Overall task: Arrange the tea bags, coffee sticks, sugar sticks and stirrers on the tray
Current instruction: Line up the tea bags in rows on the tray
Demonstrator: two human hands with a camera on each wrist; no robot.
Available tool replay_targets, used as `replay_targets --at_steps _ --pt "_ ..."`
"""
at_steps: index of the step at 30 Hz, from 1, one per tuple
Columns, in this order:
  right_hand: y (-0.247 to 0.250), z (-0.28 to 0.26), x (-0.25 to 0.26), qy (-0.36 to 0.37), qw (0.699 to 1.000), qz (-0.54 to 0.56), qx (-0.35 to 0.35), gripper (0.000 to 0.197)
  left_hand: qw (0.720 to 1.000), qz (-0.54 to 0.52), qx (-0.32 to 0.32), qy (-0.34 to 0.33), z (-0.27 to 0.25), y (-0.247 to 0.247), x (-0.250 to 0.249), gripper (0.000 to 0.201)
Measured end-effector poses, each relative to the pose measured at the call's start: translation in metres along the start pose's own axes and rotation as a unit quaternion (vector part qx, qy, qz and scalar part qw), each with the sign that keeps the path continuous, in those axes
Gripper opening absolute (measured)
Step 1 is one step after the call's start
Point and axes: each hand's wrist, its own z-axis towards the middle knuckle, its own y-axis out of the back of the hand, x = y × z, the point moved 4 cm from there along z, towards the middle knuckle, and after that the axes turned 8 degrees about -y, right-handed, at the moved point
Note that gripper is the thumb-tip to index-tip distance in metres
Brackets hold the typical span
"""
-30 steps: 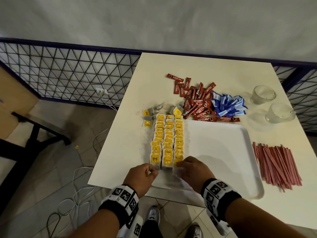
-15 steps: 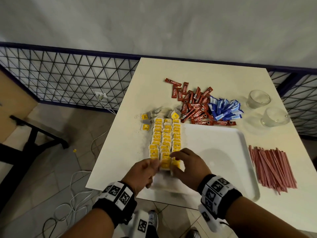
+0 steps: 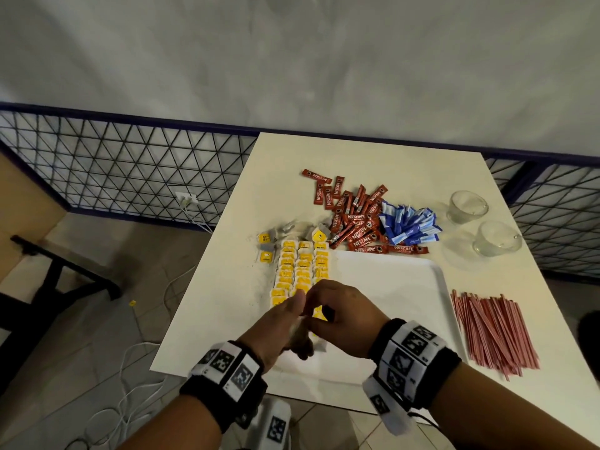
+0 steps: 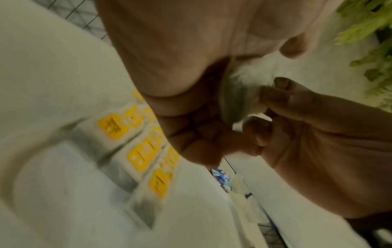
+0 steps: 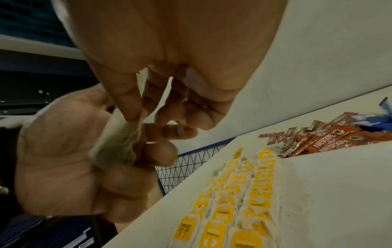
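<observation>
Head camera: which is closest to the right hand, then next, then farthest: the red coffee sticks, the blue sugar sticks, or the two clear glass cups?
From the right hand:
1. Red coffee sticks, beyond the tray.
2. Blue sugar sticks, right of them.
3. Clear glass cups, far right.

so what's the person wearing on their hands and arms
Both hands are bare, no gloves or sleeves. Each wrist carries a thick black band faced with white panels printed with black square markers: one on the left wrist, one on the right wrist. A white marker tab hangs below the right band.
</observation>
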Motion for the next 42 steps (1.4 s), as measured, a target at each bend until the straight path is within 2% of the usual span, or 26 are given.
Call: replay_targets --at_steps 1,3,5,6,10,14,18,19,21,22,25,27,29,32,35,36,38,40,42 --pt "0.001 0.0 -0.002 -0.006 1.0 -0.008 -0.001 0.01 0.997 0.063 -0.002 -0.039 -0.001 0.005 -0.002 0.078" --pt "0.005 0.001 -0.004 -0.029 0.999 -0.019 0.0 0.006 0.969 0.222 -0.021 -0.111 -0.004 0.016 -0.005 0.052" --pt "0.008 0.002 -0.004 -0.048 0.999 -0.018 -0.004 0.008 0.934 0.325 -0.043 -0.139 -0.007 0.021 -0.007 0.027" --pt "0.009 0.002 -0.003 -0.054 0.998 -0.014 -0.006 0.009 0.926 0.348 -0.051 -0.137 -0.007 0.022 -0.006 0.021" --pt "0.011 0.003 0.005 -0.063 0.998 0.005 -0.019 0.003 0.911 0.394 -0.076 -0.089 -0.004 0.027 0.0 0.031" --pt "0.012 0.004 0.005 -0.078 0.995 0.037 -0.048 0.015 0.921 0.365 -0.102 -0.087 -0.007 0.028 -0.004 0.042" --pt "0.008 0.004 0.007 -0.076 0.997 0.021 -0.025 0.017 0.908 0.411 -0.06 -0.049 -0.007 0.024 -0.006 0.044" --pt "0.007 0.003 0.008 -0.073 0.997 0.017 -0.021 0.018 0.913 0.401 -0.059 -0.048 -0.008 0.023 -0.007 0.042" --pt "0.008 0.003 0.01 -0.072 0.997 0.011 -0.021 0.022 0.934 0.335 -0.095 -0.082 -0.013 0.024 -0.011 0.035" --pt "0.009 0.003 0.01 -0.072 0.997 0.012 -0.023 0.024 0.936 0.317 -0.114 -0.101 -0.015 0.025 -0.013 0.031" --pt "0.01 0.006 0.012 -0.075 0.997 0.007 -0.031 0.021 0.912 0.374 -0.132 -0.101 -0.014 0.027 -0.013 0.015" --pt "0.011 0.007 0.012 -0.088 0.995 0.008 -0.05 0.015 0.893 0.396 -0.174 -0.122 -0.016 0.029 -0.015 0.018" --pt "0.012 0.008 0.011 -0.109 0.991 0.022 -0.075 0.014 0.859 0.424 -0.223 -0.181 -0.021 0.027 -0.023 0.029" --pt "0.008 0.011 0.015 -0.119 0.989 0.039 -0.077 0.016 0.832 0.462 -0.199 -0.233 -0.023 0.015 -0.032 0.033" --pt "0.006 0.012 0.025 -0.083 0.994 0.045 -0.06 0.014 0.793 0.509 -0.205 -0.267 -0.022 0.012 -0.038 0.032" --pt "0.009 0.012 0.025 -0.072 0.993 0.046 -0.075 0.012 0.79 0.511 -0.206 -0.269 -0.021 0.014 -0.039 0.034" --pt "0.017 0.011 0.02 -0.057 0.991 0.054 -0.109 0.013 0.818 0.479 -0.198 -0.248 -0.02 0.019 -0.041 0.041" --pt "0.019 0.013 0.014 -0.056 0.993 0.057 -0.087 0.013 0.852 0.438 -0.178 -0.225 -0.019 0.024 -0.042 0.043" --pt "0.015 0.016 0.011 -0.064 0.995 0.061 -0.054 0.012 0.873 0.416 -0.158 -0.199 -0.018 0.023 -0.043 0.028"
